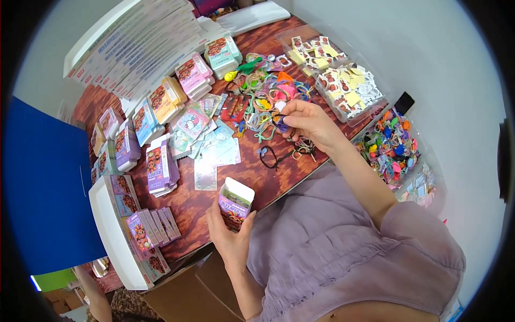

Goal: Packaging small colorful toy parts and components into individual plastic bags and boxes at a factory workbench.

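My left hand (230,236) is wrapped round a small purple carton (234,210) with a printed front. The carton stands upright with its white top flap raised, near the table's front edge. Over the pile of colourful elastic bands (263,96), my right hand (308,123) is closed in a pinch on a small dark purple piece (280,123), partly hidden by the fingers. Black cord bands (268,158) lie just below that hand. Between the hands and the stacked cartons, shiny pastel cards (206,172) are spread out.
Card stacks in purple (158,166), orange (165,99) and pink (193,75) line the left. A white display tray (120,236) holds purple cartons. On the right are clear bins of printed tags (348,91) and colourful trinkets (389,145). Another person's arm (94,295) shows at lower left.
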The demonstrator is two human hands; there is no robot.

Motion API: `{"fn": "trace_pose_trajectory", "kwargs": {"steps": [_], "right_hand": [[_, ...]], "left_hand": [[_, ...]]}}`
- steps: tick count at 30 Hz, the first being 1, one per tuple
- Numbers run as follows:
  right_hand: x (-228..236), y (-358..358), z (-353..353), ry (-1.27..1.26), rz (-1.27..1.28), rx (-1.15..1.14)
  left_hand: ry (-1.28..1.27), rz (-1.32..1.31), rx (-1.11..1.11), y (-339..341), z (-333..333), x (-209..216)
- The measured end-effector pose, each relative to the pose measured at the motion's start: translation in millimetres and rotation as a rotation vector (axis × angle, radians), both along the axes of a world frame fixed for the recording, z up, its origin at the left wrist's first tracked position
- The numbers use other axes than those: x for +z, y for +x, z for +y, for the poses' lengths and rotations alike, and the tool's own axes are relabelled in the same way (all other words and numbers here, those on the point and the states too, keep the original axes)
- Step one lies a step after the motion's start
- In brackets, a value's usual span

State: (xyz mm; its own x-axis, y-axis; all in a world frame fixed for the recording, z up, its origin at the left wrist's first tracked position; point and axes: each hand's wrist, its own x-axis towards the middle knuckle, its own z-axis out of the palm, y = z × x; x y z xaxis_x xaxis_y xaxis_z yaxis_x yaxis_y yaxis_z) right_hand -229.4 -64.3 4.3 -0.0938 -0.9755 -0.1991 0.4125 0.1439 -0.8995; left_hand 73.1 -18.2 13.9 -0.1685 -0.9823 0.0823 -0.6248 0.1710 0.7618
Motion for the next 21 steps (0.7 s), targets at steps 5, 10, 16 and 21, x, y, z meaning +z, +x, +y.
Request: {"fn": "trace_pose_trajectory", "kwargs": {"steps": [5,10,16,21], "right_hand": [[0,-1,-1,-0.019,0.258,-0.039],[-1,3,-7,-0.014,0.431,0.025],[-14,9,-22,-0.373,1.454,-0.251],[-12,27,-80,-0.572,1.631,-0.107]], "left_hand": [[-0.031,0.007,-0.006,2,-2,-2],[-0.051,0.053,0.007,5,-4,-9],[0.009,0.082,-0.012,4,-7,-8],[0.179,0.286,0.051,5,-6,-12]]}}
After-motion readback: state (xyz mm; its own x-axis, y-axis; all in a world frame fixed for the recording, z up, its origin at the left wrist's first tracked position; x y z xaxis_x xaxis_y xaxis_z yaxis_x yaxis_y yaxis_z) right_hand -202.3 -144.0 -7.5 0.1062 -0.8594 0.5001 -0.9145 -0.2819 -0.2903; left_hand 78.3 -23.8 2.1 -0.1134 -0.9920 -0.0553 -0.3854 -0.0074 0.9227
